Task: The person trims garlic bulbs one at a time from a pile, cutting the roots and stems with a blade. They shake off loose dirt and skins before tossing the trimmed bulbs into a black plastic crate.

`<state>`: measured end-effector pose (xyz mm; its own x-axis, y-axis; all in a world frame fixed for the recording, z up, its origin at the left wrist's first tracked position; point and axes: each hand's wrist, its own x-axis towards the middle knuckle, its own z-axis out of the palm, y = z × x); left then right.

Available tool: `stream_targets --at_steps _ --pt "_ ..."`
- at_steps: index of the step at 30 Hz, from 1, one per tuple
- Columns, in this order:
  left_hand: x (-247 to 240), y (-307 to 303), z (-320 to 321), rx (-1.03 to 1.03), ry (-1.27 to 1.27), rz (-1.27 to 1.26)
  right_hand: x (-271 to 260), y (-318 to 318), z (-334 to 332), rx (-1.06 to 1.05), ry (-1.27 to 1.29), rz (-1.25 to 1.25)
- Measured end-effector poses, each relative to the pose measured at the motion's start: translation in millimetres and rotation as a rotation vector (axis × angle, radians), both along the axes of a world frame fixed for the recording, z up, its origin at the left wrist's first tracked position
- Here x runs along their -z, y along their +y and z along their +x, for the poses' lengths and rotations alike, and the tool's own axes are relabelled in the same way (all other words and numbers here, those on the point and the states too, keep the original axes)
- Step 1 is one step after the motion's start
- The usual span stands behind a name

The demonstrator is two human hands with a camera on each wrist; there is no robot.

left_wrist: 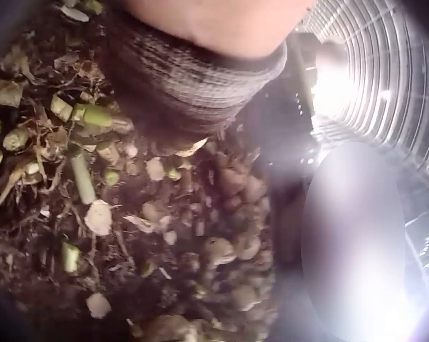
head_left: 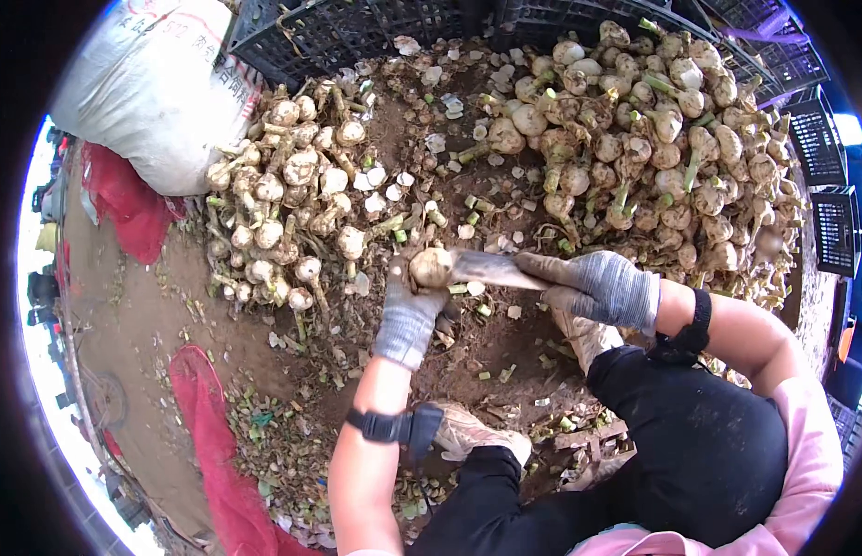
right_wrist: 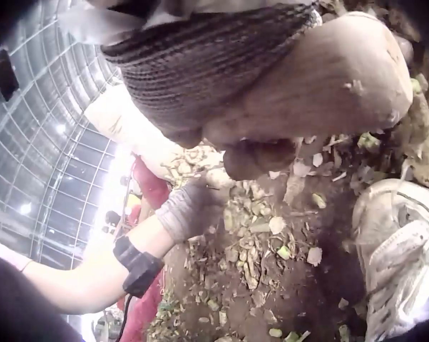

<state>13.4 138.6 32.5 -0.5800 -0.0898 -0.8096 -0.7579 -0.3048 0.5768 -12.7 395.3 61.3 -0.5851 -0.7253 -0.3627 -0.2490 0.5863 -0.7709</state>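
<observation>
In the head view a garlic bulb (head_left: 432, 268) is gripped by the gloved left hand (head_left: 411, 315), thumb along its left side. The gloved right hand (head_left: 593, 283) holds a flat blade (head_left: 494, 270) by its handle, and the blade's far end touches or overlaps the bulb's right side. In the left wrist view only the glove cuff of the left hand (left_wrist: 189, 82) shows, its fingers hidden. The right wrist view shows the right hand (right_wrist: 236, 89) from close by, its fingers partly dark, with the left hand (right_wrist: 189, 206) beyond at a pale bulb (right_wrist: 218, 178).
A large garlic pile (head_left: 653, 139) lies at the right, a smaller pile (head_left: 283, 185) at the left. Black crates (head_left: 357, 42) and a white sack (head_left: 153, 93) stand behind. Cut stems litter the soil; red netting (head_left: 209, 435) lies left. Shoes (head_left: 482, 437) are near the hands.
</observation>
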Motion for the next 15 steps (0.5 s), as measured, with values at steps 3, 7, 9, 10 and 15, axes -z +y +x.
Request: stream_targets --at_steps 3,7,9,10,15 --pt "-34 -5 31 -0.244 0.100 0.362 -20 -19 5 -0.155 0.264 -0.186" --pt "17 -37 63 0.182 0.532 0.263 -47 -45 6 -0.338 0.418 -0.262" --pt "-22 -30 68 0.703 0.800 -0.453 -55 -56 9 -0.371 0.433 -0.328" --pt "-27 -28 69 0.778 0.768 -0.500 -56 -61 11 -0.421 0.469 -0.289" --pt "-55 -24 72 0.721 0.642 -0.425 -58 -71 15 -0.475 0.387 -0.307"
